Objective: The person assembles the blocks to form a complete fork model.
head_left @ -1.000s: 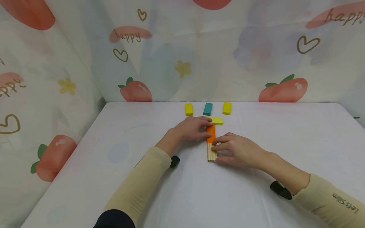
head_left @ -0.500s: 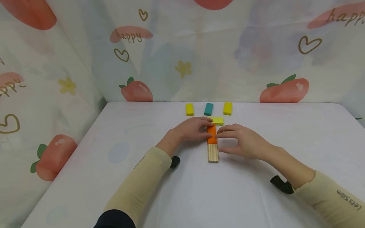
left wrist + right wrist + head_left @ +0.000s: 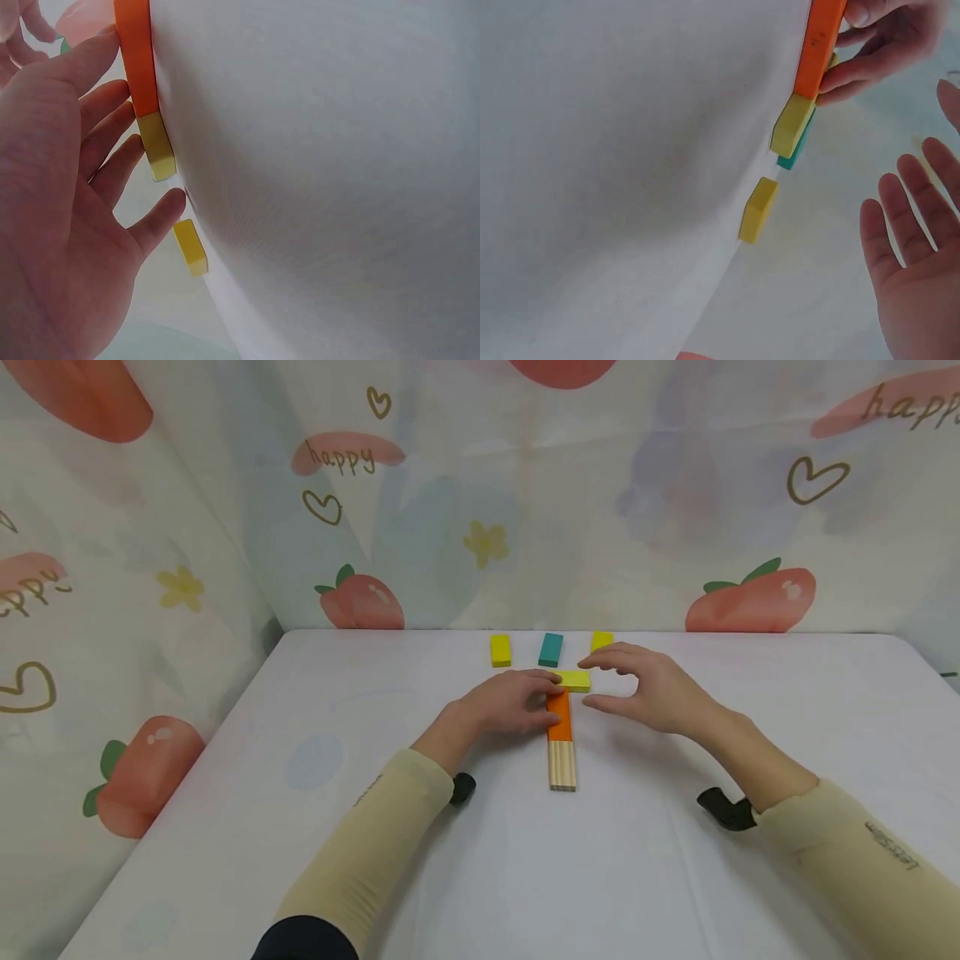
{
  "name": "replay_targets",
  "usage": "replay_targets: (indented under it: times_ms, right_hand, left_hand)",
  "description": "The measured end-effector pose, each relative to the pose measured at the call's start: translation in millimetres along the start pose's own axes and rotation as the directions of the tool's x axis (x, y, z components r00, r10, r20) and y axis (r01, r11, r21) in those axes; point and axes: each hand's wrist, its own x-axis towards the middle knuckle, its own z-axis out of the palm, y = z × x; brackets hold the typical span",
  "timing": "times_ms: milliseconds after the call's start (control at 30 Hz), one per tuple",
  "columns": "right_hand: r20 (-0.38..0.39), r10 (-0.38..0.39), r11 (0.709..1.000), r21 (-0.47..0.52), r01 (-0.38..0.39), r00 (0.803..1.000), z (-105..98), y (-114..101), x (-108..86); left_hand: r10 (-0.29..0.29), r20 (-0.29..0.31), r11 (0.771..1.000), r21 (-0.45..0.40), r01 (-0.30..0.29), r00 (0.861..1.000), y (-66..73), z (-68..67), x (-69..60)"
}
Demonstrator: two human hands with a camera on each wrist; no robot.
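A row runs away from the person: plain wooden pieces [image 3: 562, 767], an orange block [image 3: 561, 715] and a yellow block [image 3: 576, 681] lying crosswise at the far end. My left hand [image 3: 508, 701] rests against the left of this row, thumb on the orange block [image 3: 139, 60], a finger at the crosswise yellow block. Relaxed fingers of that hand [image 3: 67, 202] show in the left wrist view. My right hand [image 3: 667, 693] hovers to the right, holding nothing, its fingertips near another yellow block [image 3: 602, 639] and partly covering it. Its palm [image 3: 922, 300] appears with spread fingers in the right wrist view.
Behind the row, a teal block [image 3: 551, 650] and a further yellow block [image 3: 500, 651] lie near the back edge of the white-covered table [image 3: 465, 877]. A patterned cloth [image 3: 555, 527] hangs just beyond that edge.
My right hand has left the wooden pieces, moving away from the person past the orange block to the yellow blocks, its thumb and fingers spreading apart. My left hand has stayed in place.
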Motion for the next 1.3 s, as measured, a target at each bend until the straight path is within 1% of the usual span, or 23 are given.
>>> replay_targets:
  times_ms: [100,333,500,600,800,1100,1300]
  right_hand:
    - [-0.013,0.018,1.0,0.003,-0.018,1.0,0.0,5.1,5.8]
    - [0.0,0.111,0.994,0.018,-0.111,0.994,-2.4,16.4,19.0]
    - [-0.002,0.14,0.99,0.023,-0.14,0.99,-2.1,26.3,26.9]
    - [-0.002,0.169,0.985,0.024,-0.169,0.986,-2.3,32.3,30.4]
    - [0.021,0.242,0.969,0.039,-0.243,0.97,-4.0,42.1,36.8]
    - [0.08,0.309,0.949,0.029,-0.312,0.948,-6.5,54.3,48.2]
    - [0.125,0.363,0.929,0.031,-0.369,0.923,-5.6,64.1,51.3]
  left_hand:
    - [-0.007,0.001,1.0,0.001,0.007,1.0,0.2,0.7,0.0]
    - [-0.017,0.005,1.0,0.0,0.017,1.0,1.6,-0.2,-0.5]
    - [-0.016,0.015,1.0,-0.01,0.016,1.0,1.8,-1.7,-1.6]
    - [-0.009,0.019,1.0,-0.013,0.01,1.0,1.7,-1.8,-2.1]
    - [-0.001,0.014,1.0,-0.01,0.001,1.0,1.2,-2.3,-1.7]
    - [0.004,0.016,1.0,-0.005,-0.004,1.0,-0.1,-3.1,-2.8]
    - [0.011,0.015,1.0,-0.002,-0.011,1.0,-0.7,-2.1,-1.6]
